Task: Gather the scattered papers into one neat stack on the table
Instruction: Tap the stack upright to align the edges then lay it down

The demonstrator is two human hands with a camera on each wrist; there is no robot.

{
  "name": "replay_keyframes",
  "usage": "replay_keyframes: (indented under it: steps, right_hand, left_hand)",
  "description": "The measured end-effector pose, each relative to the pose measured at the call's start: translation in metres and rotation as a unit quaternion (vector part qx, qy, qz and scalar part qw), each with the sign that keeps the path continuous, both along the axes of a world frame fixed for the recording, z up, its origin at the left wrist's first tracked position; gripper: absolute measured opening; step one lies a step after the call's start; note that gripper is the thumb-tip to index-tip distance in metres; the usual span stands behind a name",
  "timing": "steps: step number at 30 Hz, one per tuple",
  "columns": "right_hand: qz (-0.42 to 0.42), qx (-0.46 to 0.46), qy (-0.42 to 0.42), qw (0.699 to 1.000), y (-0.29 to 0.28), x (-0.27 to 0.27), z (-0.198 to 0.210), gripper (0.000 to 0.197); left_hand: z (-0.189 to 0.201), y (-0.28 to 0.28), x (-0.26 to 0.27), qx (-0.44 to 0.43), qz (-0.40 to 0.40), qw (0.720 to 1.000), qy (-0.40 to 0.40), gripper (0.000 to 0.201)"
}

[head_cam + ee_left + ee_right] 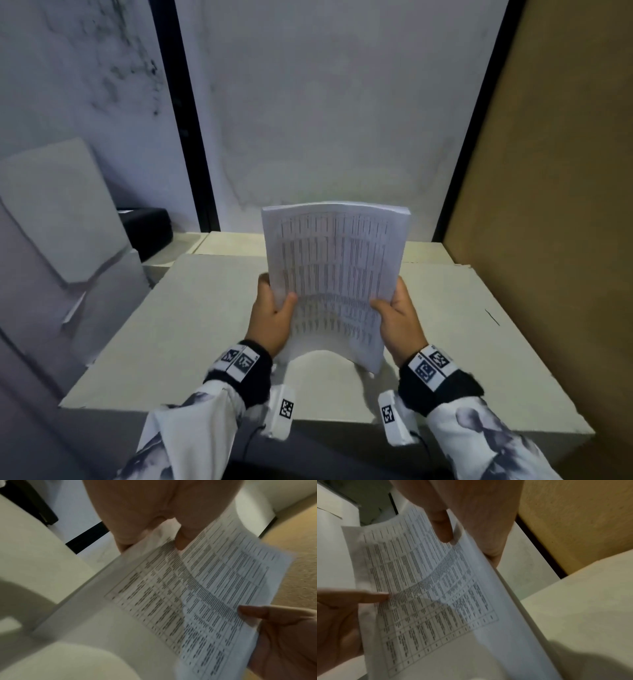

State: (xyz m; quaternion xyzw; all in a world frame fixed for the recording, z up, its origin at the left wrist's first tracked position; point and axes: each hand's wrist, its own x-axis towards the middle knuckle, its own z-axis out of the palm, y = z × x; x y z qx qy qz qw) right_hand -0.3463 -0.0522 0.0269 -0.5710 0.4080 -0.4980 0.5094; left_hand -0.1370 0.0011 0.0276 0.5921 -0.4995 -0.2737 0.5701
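— Head view: we've got the papers [334, 274] upright above the table's [171, 342] near edge, left hand [270, 318] and right hand [399, 318] pinching the side edges.

— Light, floppy, already bowing; we'd grip low.

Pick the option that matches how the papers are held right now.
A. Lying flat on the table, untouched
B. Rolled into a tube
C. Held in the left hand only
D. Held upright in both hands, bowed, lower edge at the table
D: the left hand and right hand each grip a side of the papers, which stand upright and bowed, lower edge at the table.
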Motion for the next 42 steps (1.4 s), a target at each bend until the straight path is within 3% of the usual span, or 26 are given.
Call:
replay_keyframes:
  steps: [3, 6, 11, 20, 26, 30, 32, 36, 42]
  right_hand:
    - [-0.013, 0.035, -0.011, 0.999, -0.001, 0.001, -0.004, 0.041]
    - [-0.042, 0.058, -0.020, 0.997, -0.001, 0.001, 0.001, 0.038]
    - [-0.065, 0.048, -0.063, 0.995, -0.001, 0.000, 0.008, 0.038]
    - [-0.045, 0.086, 0.023, 0.995, 0.012, 0.006, -0.032, 0.042]
    - [-0.047, 0.068, -0.001, 0.997, 0.008, 0.004, -0.029, 0.041]
    - [-0.051, 0.082, -0.014, 0.995, 0.010, 0.007, -0.032, 0.039]
    - [-0.049, 0.093, 0.018, 0.994, 0.015, 0.010, -0.045, 0.039]
    - [-0.013, 0.104, 0.125, 0.987, 0.023, 0.012, -0.066, 0.043]
    - [0.026, 0.091, 0.196, 0.976, 0.021, 0.015, -0.047, 0.048]
  left_hand:
    - [-0.016, -0.001, -0.001, 0.028, -0.005, 0.999, 0.029, 0.031]
    - [-0.007, -0.005, 0.000, 0.037, -0.006, 0.998, 0.053, 0.033]
    - [0.004, -0.005, 0.000, 0.009, -0.007, 1.000, 0.023, 0.031]
    - [-0.054, 0.010, -0.004, 0.109, -0.020, 0.986, 0.126, 0.031]
    - [-0.036, 0.008, 0.005, 0.081, -0.051, 0.992, 0.078, 0.031]
    - [-0.041, 0.009, 0.011, 0.084, -0.027, 0.993, 0.074, 0.031]
    - [-0.057, 0.015, 0.010, 0.119, -0.019, 0.989, 0.084, 0.031]
    - [-0.081, 0.022, 0.014, 0.167, -0.021, 0.985, 0.023, 0.033]
    - [-0.044, 0.030, 0.037, 0.212, -0.052, 0.971, -0.094, 0.048]
